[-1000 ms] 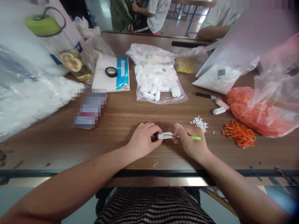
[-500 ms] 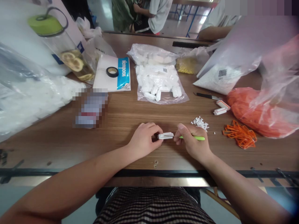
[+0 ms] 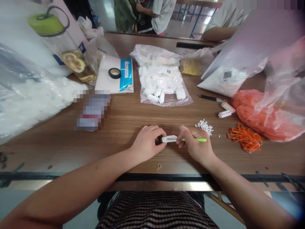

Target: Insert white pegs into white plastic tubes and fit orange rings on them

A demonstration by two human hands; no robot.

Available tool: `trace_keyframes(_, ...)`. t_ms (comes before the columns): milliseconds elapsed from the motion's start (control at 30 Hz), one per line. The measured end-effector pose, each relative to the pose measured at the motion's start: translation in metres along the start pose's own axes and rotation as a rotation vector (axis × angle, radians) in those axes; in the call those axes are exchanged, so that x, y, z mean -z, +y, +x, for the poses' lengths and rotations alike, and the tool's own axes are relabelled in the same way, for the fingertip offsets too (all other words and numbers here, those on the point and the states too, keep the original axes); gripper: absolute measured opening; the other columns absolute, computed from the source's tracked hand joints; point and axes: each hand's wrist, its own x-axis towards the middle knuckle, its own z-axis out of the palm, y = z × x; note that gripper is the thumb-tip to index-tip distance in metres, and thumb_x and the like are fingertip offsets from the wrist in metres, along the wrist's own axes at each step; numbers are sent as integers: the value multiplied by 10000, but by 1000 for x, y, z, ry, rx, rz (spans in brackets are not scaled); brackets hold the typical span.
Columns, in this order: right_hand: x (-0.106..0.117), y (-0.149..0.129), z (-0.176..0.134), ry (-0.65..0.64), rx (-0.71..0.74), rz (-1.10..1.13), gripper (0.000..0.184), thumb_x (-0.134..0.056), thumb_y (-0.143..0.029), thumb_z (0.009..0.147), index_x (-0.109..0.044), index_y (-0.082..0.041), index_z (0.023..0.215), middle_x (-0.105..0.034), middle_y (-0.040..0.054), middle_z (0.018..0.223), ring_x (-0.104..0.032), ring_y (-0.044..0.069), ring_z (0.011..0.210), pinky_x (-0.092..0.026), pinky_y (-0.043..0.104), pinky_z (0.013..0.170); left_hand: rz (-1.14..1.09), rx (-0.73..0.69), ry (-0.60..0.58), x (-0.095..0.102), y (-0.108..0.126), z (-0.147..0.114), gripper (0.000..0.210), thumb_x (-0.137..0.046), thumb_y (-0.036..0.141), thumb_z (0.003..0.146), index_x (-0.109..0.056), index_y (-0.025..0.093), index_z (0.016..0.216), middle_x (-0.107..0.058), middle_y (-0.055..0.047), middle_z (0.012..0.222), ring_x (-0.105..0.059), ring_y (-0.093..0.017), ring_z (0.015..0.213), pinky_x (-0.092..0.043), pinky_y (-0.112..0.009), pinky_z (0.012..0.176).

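Observation:
Between thumb and fingers, my left hand (image 3: 150, 143) grips the left end of a small white plastic housing (image 3: 169, 138) with a row of little holes along its side. My right hand (image 3: 196, 143) is closed around a tool with a bright green handle (image 3: 200, 140); its tip is at the housing's right end, and I cannot make out whether it touches. Just beyond my right hand lies a pile of tiny white pieces (image 3: 204, 126). To its right is a heap of orange plastic frames (image 3: 245, 137).
Two white housings with orange edging (image 3: 226, 110) lie near black-handled tweezers (image 3: 209, 98). A bag of white housings (image 3: 163, 82), a bag of yellow bits (image 3: 194, 65) and an orange-filled bag (image 3: 259, 111) stand behind. Tape (image 3: 114, 73) rests on a notebook (image 3: 126, 73); a bottle (image 3: 69, 54) stands left.
My right hand and the green-handled tool have shifted slightly left, toward the housing. My left hand and the housing stay in nearly the same place.

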Motion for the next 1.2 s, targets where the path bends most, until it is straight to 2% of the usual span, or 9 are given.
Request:
trace_keyframes(333,4,-2,-2,21,-27,81,465,-560,-455,927,-656,-174,570,-644,19,535,-580,104,407,-468,210,403,-11,-6,1,1,1,0,72,-671,232,828,-617,214,873,-619,14,815,-569,-172,787,-370,-342,750)
trace_keyframes(600,3,2,-1,25,-12,53,467,-549,-455,934,-657,-173,578,-648,17,535,-578,101,412,-479,212,424,5,-3,0,0,1,-1,71,-671,227,826,-621,209,874,-613,17,799,-566,-169,780,-369,-341,749)
trace_keyframes(1000,2,-2,6,3,-82,4,499,-561,-531,907,-630,-170,569,-635,17,517,-577,108,400,-473,210,402,-6,1,1,1,1,1,75,-669,210,816,-610,213,861,-640,15,827,-583,-173,798,-372,-343,750)
trace_keyframes(1067,1,-3,4,-10,-50,-40,494,-540,-516,926,-620,-174,578,-636,14,523,-579,110,410,-473,214,412,-3,4,-1,1,2,0,70,-665,213,818,-609,214,860,-641,13,825,-584,-176,802,-374,-343,750)
trace_keyframes(1200,0,-6,-4,-23,123,-212,442,-516,-420,964,-621,-185,605,-644,8,559,-592,107,474,-483,226,487,1,5,9,0,0,0,80,-673,230,815,-607,211,856,-632,10,820,-580,-179,802,-377,-345,753)
